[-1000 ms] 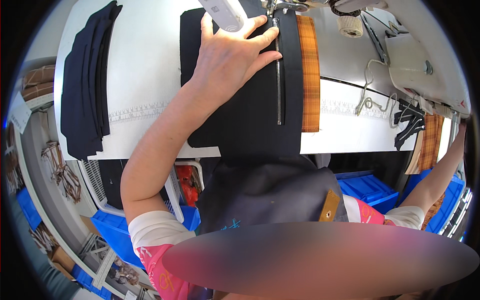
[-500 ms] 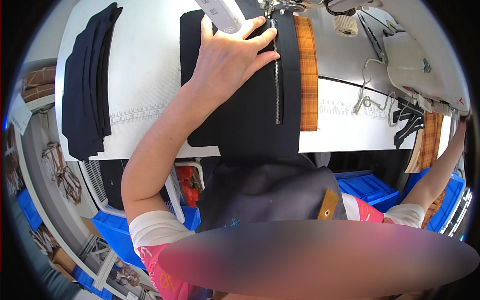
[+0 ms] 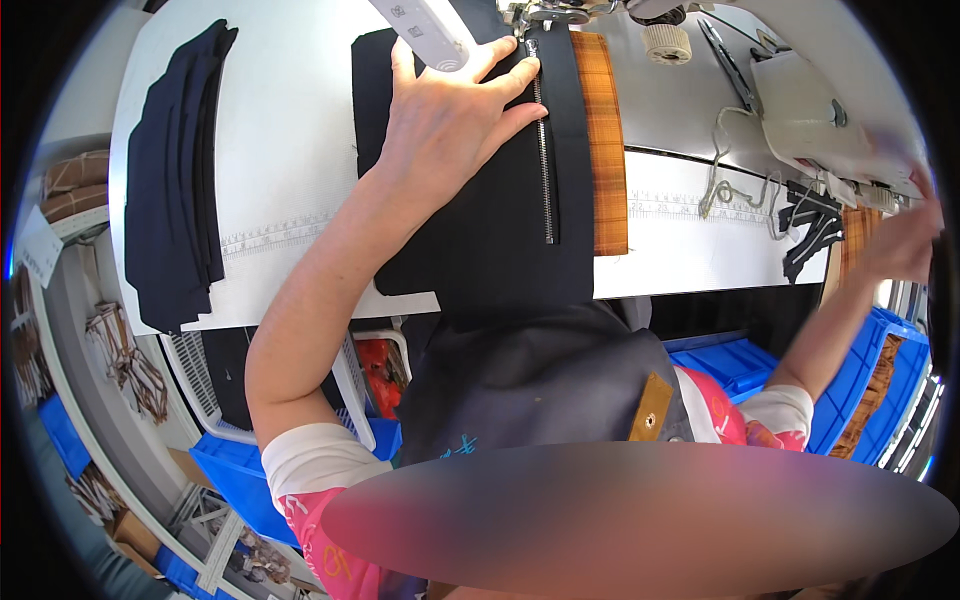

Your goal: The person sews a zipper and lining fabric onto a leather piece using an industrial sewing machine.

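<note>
A black fabric panel (image 3: 470, 245) lies on the white sewing table, with a metal zipper (image 3: 546, 185) set lengthwise in it. Along its right side shows orange plaid cloth (image 3: 606, 150). My left hand (image 3: 445, 120) rests on the panel, fingers spread, fingertips at the zipper's upper end just below the presser foot (image 3: 520, 22). A white device (image 3: 430, 35) partly covers the back of this hand. Off at the far right, beside the sewing machine (image 3: 835, 100), is my right hand (image 3: 905, 240); motion blur hides its fingers.
A stack of black fabric pieces (image 3: 175, 180) lies on the left of the table. Loose cord (image 3: 718, 180) and short black zipper pieces (image 3: 812, 232) lie at the right. Blue bins (image 3: 735, 365) and a white basket (image 3: 190, 375) stand below the table edge.
My right hand has come inward from the far right edge and now shows more of itself. The panel and my left hand have shifted slightly left in the view.
</note>
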Motion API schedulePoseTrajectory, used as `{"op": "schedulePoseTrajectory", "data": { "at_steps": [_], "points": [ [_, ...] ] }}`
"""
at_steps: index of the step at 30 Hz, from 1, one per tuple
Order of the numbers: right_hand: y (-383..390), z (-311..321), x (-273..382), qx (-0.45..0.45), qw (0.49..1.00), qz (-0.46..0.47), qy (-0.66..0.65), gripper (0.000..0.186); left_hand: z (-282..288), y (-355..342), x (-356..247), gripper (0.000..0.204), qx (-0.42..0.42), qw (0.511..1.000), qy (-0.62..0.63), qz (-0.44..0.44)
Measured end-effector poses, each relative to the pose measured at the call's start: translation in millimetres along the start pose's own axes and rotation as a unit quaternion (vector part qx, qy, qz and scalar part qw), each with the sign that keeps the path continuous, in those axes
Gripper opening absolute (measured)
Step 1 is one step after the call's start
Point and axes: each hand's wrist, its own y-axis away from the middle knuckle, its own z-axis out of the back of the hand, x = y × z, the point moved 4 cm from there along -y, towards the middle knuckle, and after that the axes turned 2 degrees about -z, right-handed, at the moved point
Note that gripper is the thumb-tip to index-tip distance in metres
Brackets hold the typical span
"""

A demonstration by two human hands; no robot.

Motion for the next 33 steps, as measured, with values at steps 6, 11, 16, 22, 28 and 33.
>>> {"op": "schedulePoseTrajectory", "data": {
  "at_steps": [6,11,16,22,28,33],
  "points": [
    [74,-138,75,0.316,0.932,0.175,-0.039,0.035,-2,-21,-16,0.040,-0.011,0.999,0.030,-0.037],
    [81,-157,71,0.307,0.939,0.154,-0.004,0.036,-2,-20,-14,0.040,-0.014,0.998,0.043,-0.034],
    [81,-157,71,0.297,0.941,0.159,0.000,0.034,-3,-20,-13,0.041,-0.016,0.998,0.053,-0.034],
    [78,-154,72,0.286,0.945,0.160,0.008,0.033,-7,-19,-10,0.040,-0.037,0.995,0.072,-0.052],
    [77,-153,72,0.281,0.944,0.169,0.013,0.033,-1,-21,-14,0.039,-0.018,0.998,0.030,-0.043],
    [78,-155,72,0.287,0.944,0.163,0.015,0.032,0,-21,-14,0.038,-0.020,0.998,0.023,-0.048]
  ]
}}
